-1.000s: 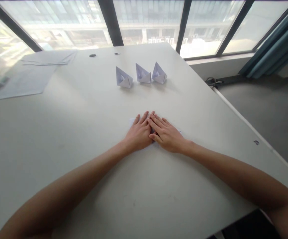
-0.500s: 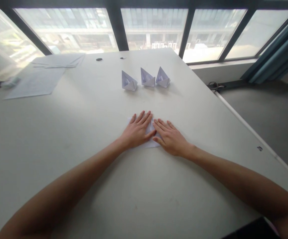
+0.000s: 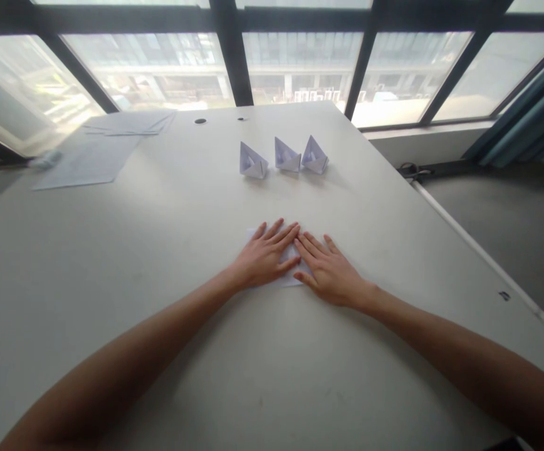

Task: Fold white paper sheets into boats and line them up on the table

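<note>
A small folded sheet of white paper (image 3: 291, 254) lies flat on the table, largely covered by my hands. My left hand (image 3: 268, 254) rests palm down on it with the fingers spread. From the other side, my right hand (image 3: 328, 266) lies flat on the paper's right part, fingers stretched out and pointing up and left. The fingertips of both hands nearly meet near the paper's upper edge. How the paper is folded underneath is hidden.
Three folded paper boats stand beyond my hands: a left one (image 3: 253, 164), a middle one (image 3: 287, 156) and a right one (image 3: 315, 158). Loose white sheets (image 3: 88, 160) lie at the table's far left. The white table (image 3: 182, 238) ends along a slanting right edge; windows line the back.
The view has tilted up and shifted slightly left. My right hand has slid its fingers a little closer to my left fingertips; both hands stay flat on the paper.
</note>
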The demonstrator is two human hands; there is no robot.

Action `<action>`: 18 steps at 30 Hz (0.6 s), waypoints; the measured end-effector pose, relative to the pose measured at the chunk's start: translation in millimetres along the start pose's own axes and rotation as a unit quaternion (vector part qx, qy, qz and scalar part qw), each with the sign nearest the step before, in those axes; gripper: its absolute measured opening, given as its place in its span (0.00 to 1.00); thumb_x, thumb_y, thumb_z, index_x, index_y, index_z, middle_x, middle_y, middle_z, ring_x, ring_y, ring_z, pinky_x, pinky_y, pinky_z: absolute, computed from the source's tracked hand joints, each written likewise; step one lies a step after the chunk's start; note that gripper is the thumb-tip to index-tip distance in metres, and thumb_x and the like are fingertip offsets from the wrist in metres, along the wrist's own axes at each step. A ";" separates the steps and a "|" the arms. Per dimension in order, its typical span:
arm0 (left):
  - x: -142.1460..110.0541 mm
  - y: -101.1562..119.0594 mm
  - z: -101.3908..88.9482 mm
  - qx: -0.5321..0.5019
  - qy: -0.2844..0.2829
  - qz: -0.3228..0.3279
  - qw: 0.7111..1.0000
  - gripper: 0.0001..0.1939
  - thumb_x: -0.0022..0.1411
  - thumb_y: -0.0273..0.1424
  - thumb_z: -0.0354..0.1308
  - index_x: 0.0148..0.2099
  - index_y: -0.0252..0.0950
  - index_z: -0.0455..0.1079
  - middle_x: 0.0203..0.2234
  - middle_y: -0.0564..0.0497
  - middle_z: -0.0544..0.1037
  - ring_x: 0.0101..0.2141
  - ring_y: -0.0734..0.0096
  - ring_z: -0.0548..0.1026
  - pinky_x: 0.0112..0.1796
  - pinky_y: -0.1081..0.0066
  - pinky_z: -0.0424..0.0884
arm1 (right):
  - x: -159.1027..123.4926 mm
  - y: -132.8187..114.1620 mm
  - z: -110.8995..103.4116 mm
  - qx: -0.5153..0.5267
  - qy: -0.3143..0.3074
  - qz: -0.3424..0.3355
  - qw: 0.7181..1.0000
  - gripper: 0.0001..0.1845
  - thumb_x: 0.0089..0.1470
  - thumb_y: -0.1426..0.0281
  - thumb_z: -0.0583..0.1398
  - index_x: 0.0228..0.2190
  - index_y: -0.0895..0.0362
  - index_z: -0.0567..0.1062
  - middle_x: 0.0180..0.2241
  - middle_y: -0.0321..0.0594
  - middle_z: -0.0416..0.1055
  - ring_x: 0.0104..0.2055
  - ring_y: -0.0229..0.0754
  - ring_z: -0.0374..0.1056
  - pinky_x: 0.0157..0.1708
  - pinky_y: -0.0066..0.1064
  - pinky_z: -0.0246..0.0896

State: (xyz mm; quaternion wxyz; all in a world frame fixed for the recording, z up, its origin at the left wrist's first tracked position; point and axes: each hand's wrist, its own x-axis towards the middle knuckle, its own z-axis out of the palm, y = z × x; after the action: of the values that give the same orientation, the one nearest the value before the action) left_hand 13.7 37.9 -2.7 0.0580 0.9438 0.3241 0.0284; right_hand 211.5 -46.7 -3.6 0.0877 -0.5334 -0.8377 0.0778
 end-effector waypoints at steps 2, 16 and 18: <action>0.3 -3.6 0.2 0.002 0.001 0.000 1.000 0.38 0.72 0.53 0.37 0.75 0.40 0.39 0.71 0.54 0.47 0.71 0.59 0.40 0.68 0.51 0.39 | -1.0 -1.9 -1.0 0.006 0.009 0.006 1.000 0.39 0.68 0.51 0.44 0.68 0.65 0.52 0.70 0.51 0.45 0.73 0.50 0.40 0.69 0.55 0.33; 2.7 -11.3 -0.6 0.015 0.004 -0.016 1.000 0.42 0.70 0.55 0.37 0.74 0.32 0.41 0.72 0.47 0.42 0.71 0.57 0.38 0.68 0.53 0.41 | -9.5 -11.5 -2.3 0.061 0.136 0.030 0.988 0.24 0.70 0.65 0.46 0.54 0.63 0.74 0.60 0.49 0.69 0.66 0.48 0.60 0.68 0.46 0.46; 2.5 -11.9 0.5 0.016 0.008 -0.014 1.000 0.41 0.70 0.54 0.38 0.74 0.32 0.41 0.72 0.47 0.42 0.71 0.58 0.38 0.68 0.53 0.41 | -8.8 -11.7 -0.6 0.065 0.122 -0.018 0.990 0.25 0.69 0.64 0.48 0.60 0.65 0.68 0.64 0.51 0.62 0.69 0.49 0.53 0.68 0.47 0.45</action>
State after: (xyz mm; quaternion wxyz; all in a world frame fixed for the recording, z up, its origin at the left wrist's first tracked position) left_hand 8.5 48.7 -4.7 0.0410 0.9397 0.3383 0.0296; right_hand 205.0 -59.5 -1.0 0.2257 -0.5168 -0.8232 0.0651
